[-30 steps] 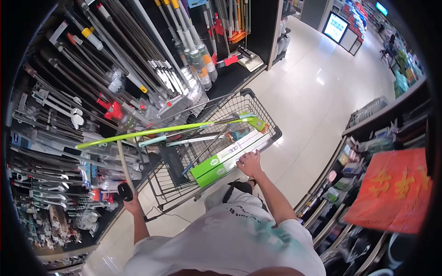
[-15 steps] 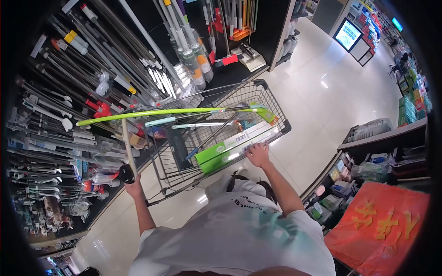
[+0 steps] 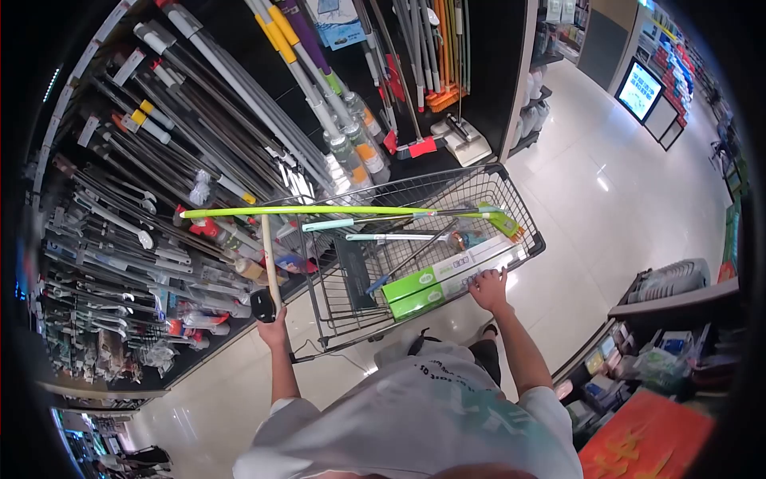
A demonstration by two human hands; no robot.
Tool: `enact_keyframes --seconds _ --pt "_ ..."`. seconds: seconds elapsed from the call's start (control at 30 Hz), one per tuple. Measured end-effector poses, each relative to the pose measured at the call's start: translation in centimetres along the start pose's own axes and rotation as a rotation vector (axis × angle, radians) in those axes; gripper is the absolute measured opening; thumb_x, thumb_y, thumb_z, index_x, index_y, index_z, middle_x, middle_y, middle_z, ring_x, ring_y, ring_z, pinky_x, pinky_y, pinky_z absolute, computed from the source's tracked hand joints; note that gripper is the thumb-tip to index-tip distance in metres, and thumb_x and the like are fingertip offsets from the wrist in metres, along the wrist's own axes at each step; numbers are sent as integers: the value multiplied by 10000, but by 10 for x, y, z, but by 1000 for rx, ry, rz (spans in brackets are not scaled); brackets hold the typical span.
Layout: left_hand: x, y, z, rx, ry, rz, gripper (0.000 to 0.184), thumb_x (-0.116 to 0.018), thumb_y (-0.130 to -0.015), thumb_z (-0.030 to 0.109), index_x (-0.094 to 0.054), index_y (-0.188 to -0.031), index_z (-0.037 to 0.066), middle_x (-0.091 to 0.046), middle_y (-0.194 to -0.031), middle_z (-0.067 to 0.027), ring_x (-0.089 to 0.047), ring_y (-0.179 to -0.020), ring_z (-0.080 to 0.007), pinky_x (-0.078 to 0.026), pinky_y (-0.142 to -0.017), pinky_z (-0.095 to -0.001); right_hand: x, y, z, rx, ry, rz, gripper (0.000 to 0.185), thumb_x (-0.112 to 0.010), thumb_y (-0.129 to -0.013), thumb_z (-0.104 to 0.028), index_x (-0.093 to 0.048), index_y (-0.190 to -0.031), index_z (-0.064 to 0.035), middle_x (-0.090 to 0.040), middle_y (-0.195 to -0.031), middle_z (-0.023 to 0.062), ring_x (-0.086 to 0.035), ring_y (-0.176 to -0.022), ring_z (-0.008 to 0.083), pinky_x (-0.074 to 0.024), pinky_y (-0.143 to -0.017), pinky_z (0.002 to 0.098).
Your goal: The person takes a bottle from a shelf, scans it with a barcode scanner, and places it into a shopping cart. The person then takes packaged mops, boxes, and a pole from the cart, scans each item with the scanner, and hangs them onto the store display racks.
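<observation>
My left hand (image 3: 274,326) is wrapped around the near end of the shopping cart's pale handle bar (image 3: 270,259), beside its black end cap (image 3: 262,305). My right hand (image 3: 488,291) rests with fingers spread on the near side rim of the wire cart (image 3: 520,209), touching or close to a green-and-white box (image 3: 415,293). Across the cart and over the handle bar lies a long lime-green pole (image 3: 319,211). A green broom head (image 3: 503,222) is near the front. Light-teal-handled tools (image 3: 329,225) lie inside, beside a dark seat flap (image 3: 355,275).
Racks of mop and broom poles (image 3: 231,88) line the left side. A dustpan (image 3: 463,141) stands beyond the cart's front. Tiled floor (image 3: 590,176) stretches ahead right. At lower right are low shelves and a red sign (image 3: 646,439); a lit screen (image 3: 640,89) stands farther off.
The view has shifted, so cart, hands and racks appear farther right and lower. The cart has moved slightly forward along the racks. Both hands stay in place on it.
</observation>
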State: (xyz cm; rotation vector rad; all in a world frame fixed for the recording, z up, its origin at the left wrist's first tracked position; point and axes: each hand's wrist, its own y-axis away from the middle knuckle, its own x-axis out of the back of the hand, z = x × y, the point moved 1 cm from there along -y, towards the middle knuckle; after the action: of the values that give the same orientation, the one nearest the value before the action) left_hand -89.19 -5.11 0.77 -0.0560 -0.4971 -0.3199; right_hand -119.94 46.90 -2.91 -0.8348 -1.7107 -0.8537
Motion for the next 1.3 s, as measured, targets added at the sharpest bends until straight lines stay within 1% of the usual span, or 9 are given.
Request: enact_keyframes --seconds 0.07,0.13,0.2,0.43,0.5,0.73,0.87,1.0,1.3 --pt "-21 17 26 53 -51 6 585 -873 -666 175 -620 -1168 11 -682 -1084 -93 -634 -966 -173 -475 -901 -323 7 -14 30 23 -14 50 337 -576 -843 -415 -716 -884 -112 -614 -1020 111 -499 -1116 323 -162 -1094 652" --pt "-43 22 35 -109 -57 46 599 -881 -659 238 -623 -1149 11 -685 -1062 -106 -638 -963 -200 -477 -894 -345 9 -28 54 64 -23 88 324 -580 -846 -407 -712 -837 -111 -620 -1034 113 -499 -1117 322 -176 -1087 656" --pt "-59 23 16 -24 -201 85 666 -878 -645 370 -620 -1142 10 -690 -1046 -138 -649 -974 -261 -474 -890 -380 13 -43 82 67 -11 63 327 -575 -838 -398 -721 -828 -106 -635 -999 125 -518 -1110 321 -185 -1085 660" --pt "-127 70 117 60 -451 106 612 -852 -707 258 -615 -1210 1 -691 -1126 -113 -646 -1016 -192 -460 -929 -325 40 -84 148 149 -78 174 294 -604 -826 -392 -690 -792 -113 -605 -924 95 -527 -1032 307 -227 -1066 656" --pt "-141 69 111 -52 -216 68 571 -839 -729 226 -618 -1198 -13 -691 -1121 -101 -638 -1001 -180 -452 -932 -315 47 -94 159 147 -89 190 302 -603 -832 -404 -689 -793 -117 -605 -929 88 -526 -1035 301 -233 -1063 648" --pt "-180 77 141 -2 -374 109 543 -844 -733 229 -639 -1173 -12 -696 -1083 -89 -642 -958 -177 -467 -902 -323 61 -124 189 152 -56 128 325 -598 -843 -420 -709 -854 -115 -607 -968 78 -522 -1059 290 -216 -1079 630" --pt "-181 55 108 20 -257 68 537 -861 -717 250 -658 -1143 -7 -696 -1060 -84 -638 -921 -176 -472 -888 -329 70 -138 193 137 -58 86 332 -591 -844 -411 -716 -906 -110 -605 -991 84 -517 -1081 290 -211 -1083 621" --pt "-199 62 140 46 -225 93 542 -870 -707 231 -653 -1139 -13 -694 -1064 -84 -636 -925 -173 -471 -890 -325 71 -155 195 125 -53 37 320 -581 -851 -401 -710 -911 -115 -608 -1002 85 -513 -1095 293 -189 -1094 616" --pt "-194 35 132 337 -307 126 532 -871 -709 212 -658 -1136 -22 -687 -1080 -87 -634 -946 -187 -473 -903 -339 63 -188 177 124 24 -108 298 -572 -865 -408 -703 -913 -144 -626 -1042 69 -504 -1126 307 -165 -1108 594"
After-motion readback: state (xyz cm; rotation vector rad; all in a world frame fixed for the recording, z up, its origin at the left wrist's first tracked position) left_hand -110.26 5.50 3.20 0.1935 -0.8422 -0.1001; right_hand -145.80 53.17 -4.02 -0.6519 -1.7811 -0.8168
